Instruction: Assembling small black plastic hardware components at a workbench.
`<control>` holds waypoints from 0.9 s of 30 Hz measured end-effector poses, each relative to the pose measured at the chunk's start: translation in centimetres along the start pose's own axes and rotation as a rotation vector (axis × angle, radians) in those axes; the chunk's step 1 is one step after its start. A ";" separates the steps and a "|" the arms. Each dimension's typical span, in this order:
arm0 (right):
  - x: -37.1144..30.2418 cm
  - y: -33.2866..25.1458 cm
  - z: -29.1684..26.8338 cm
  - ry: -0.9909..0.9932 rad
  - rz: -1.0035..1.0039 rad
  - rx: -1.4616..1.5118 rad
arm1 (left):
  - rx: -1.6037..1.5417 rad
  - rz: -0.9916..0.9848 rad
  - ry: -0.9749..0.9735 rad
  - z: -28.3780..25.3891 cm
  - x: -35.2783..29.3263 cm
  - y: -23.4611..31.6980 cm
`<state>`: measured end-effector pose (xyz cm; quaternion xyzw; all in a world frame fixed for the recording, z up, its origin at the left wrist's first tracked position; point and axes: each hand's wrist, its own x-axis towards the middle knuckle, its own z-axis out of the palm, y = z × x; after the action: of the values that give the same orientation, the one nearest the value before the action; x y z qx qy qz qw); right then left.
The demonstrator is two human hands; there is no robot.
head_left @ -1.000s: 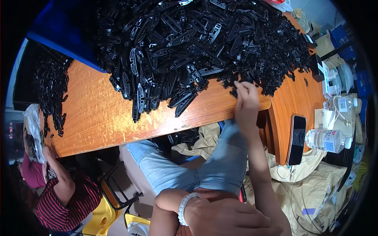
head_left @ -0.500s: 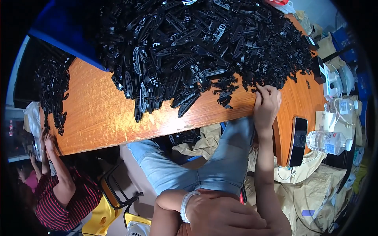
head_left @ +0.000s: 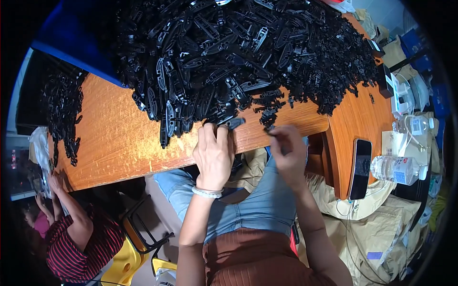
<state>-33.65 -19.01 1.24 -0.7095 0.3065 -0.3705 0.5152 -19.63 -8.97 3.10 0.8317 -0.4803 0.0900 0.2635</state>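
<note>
A large heap of long black plastic parts [head_left: 210, 62] covers the far side of the wooden table. My left hand [head_left: 213, 155], with a pale beaded bracelet at the wrist, is at the heap's near edge. Its fingers are bent over a long black plastic part [head_left: 234, 123], which looks blurred. My right hand [head_left: 290, 155] is near the table's front edge, thumb and forefinger pinched on a small dark piece [head_left: 271, 131]. Just beyond it lies a little cluster of small black plastic parts [head_left: 268, 114].
Many smaller black pieces [head_left: 329, 76] spread to the right. A phone [head_left: 361, 169] and clear plastic bottles [head_left: 396, 170] are at the right side. A blue bin [head_left: 78, 40] stands at the far left. Another person in a striped shirt [head_left: 86, 243] sits on the left by a second black pile.
My left hand has risen from my lap to the heap's near edge. The right hand has moved left from the small pieces, and its fingers are now pinched near the table edge.
</note>
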 end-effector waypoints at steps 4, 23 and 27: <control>-0.5 0.3 0.8 -0.062 0.043 0.048 | 0.004 0.107 -0.030 -0.3 -1.5 -0.4; -1.0 -0.4 0.9 -0.089 0.108 0.228 | -0.395 -0.242 0.119 -1.8 -4.7 -1.9; -1.0 -2.5 1.4 -0.216 -0.169 0.058 | -0.725 -0.294 -0.076 -3.5 -4.4 0.0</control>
<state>-32.93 -16.78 3.10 -0.7533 0.1776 -0.3426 0.5326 -21.55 -3.82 4.27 0.7474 -0.3659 -0.1550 0.5324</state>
